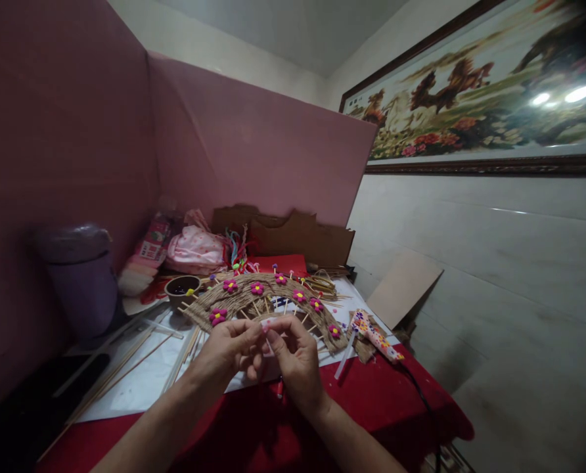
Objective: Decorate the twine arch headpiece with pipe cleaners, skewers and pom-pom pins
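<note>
While a small pink-and-white piece [266, 324] is being pinched btwn the fingertips of the L hand [238, 345] and R hand [295, 351], thumbs and forefingers nearly closed and other fingers curling loosely, it's being held just in front of the rope arch [244, 297], near its inner edge. B/c the piece is being mostly covered by the fingertips, it could poss. be bent or dropped if uneven pressure is being applied; its exact shape isn't being shown. Since the knuckles are being held so near the short sticks [256, 307], those could be snagged and a pink flower [257, 288] knocked loose. If the arch is being shoved L, the dark bowl [182, 286] beside its end could prob. be tipped. The glue gun [376, 336] could be dragged off if its cord [424, 394], hanging over the edge, is being caught; whether it's being heated can't be told.
</note>
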`<state>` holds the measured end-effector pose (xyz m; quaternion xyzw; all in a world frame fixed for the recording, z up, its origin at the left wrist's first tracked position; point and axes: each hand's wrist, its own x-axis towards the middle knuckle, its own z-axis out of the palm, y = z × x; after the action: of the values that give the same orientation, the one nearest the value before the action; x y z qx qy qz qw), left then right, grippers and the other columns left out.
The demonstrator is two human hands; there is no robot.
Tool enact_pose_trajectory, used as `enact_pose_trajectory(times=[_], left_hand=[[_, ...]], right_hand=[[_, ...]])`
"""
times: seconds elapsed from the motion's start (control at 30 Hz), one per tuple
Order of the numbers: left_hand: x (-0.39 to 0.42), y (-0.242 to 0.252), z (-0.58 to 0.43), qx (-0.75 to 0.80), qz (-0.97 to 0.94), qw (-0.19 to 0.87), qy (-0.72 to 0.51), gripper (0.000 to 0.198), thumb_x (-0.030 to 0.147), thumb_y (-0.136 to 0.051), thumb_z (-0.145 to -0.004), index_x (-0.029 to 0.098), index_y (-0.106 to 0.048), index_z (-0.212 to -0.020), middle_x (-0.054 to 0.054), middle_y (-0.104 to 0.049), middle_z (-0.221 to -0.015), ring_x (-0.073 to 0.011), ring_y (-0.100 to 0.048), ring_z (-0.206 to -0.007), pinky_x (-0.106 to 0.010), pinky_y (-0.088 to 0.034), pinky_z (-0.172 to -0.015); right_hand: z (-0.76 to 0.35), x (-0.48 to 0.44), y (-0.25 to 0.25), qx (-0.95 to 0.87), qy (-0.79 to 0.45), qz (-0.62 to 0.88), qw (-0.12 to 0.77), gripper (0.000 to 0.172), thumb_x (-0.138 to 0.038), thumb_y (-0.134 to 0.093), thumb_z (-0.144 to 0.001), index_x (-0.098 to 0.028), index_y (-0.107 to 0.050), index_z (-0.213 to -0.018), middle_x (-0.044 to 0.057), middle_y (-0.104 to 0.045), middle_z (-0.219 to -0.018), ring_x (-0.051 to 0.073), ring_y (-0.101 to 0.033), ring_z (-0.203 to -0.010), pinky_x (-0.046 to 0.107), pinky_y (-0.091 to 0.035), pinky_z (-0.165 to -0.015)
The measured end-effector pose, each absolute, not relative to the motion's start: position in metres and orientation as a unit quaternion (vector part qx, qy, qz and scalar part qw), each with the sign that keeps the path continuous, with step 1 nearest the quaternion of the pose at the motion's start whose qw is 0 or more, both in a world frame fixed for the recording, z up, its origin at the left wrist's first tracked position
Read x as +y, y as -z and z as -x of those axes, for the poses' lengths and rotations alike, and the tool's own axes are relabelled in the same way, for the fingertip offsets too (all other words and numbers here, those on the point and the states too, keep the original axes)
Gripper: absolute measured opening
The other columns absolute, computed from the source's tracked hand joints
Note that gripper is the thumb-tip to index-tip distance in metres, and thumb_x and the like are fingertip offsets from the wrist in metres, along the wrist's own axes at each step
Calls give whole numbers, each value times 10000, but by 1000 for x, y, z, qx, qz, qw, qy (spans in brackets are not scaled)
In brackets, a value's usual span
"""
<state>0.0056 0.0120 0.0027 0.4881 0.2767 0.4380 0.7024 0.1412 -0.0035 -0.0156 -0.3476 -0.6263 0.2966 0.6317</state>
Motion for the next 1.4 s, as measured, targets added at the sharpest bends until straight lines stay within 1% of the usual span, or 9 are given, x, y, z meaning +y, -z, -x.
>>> enact_pose_trajectory(times=[0.2,0.37,0.67,0.77,0.87,0.97,1.1,1.27,1.4], left_hand=[[16,-4,-6,285,-479,707,-435,290,363,-728,-667,92,-630,-630,-34,-620,-586,-72,-513,-384,-175,-405,-348],[15,-6,-6,278,-461,717,-444,275,323,-779,-600,79,-653,-596,-55,-649,-566,-54,-493,-350,-156,-364,-346],[12,-10,-5,288,-438,735,-431,242,262,-797,-555,78,-641,-564,-41,-629,-494,-36,-454,-298,-143,-307,-326],[13,-10,-5,295,-438,734,-427,240,263,-796,-552,80,-641,-568,-36,-624,-489,-42,-451,-288,-150,-300,-317],[13,-8,-6,308,-426,738,-422,255,262,-810,-524,88,-625,-547,-35,-617,-474,-51,-441,-273,-160,-283,-306],[13,-6,-7,296,-430,741,-422,282,292,-817,-521,91,-621,-541,-33,-607,-457,-55,-449,-282,-166,-297,-326],[12,-5,-8,270,-447,741,-422,317,373,-766,-613,80,-648,-589,-38,-595,-449,-65,-494,-338,-167,-348,-389],[13,-1,-9,258,-424,751,-435,268,298,-812,-553,93,-640,-569,-39,-638,-521,-55,-487,-337,-168,-341,-380],[15,5,-11,252,-410,764,-431,273,306,-811,-552,101,-630,-567,-20,-590,-425,-59,-472,-321,-175,-358,-399]], right_hand=[[-142,-3,17,-636,-246,341,647,36,-221,-601,-820,-216,-634,-806,24,-610,-836,162,-574,-820,287,-458,-717],[-142,0,18,-628,-243,312,670,69,-177,-636,-786,-233,-665,-758,16,-612,-813,168,-578,-827,309,-454,-753],[-144,1,16,-621,-268,309,669,78,-154,-667,-743,-218,-645,-705,7,-604,-777,162,-572,-780,291,-450,-706],[-146,0,13,-629,-253,302,670,107,-128,-659,-737,-215,-638,-677,-6,-586,-727,145,-552,-720,270,-437,-661],[-145,-1,12,-639,-228,298,671,139,-108,-651,-734,-209,-625,-642,-12,-574,-683,142,-545,-716,274,-429,-688],[-145,-2,11,-640,-235,303,666,138,-123,-633,-756,-207,-611,-648,-4,-579,-701,148,-552,-742,285,-429,-714],[-144,-3,10,-619,-300,307,657,63,-175,-629,-774,-212,-614,-725,15,-602,-783,162,-568,-785,300,-441,-728],[-145,-1,11,-605,-332,278,669,71,-173,-663,-731,-210,-631,-679,9,-580,-736,160,-557,-753,290,-447,-695],[-144,0,11,-607,-323,281,669,77,-145,-658,-715,-210,-648,-674,15,-594,-730,171,-558,-775,306,-448,-727]])
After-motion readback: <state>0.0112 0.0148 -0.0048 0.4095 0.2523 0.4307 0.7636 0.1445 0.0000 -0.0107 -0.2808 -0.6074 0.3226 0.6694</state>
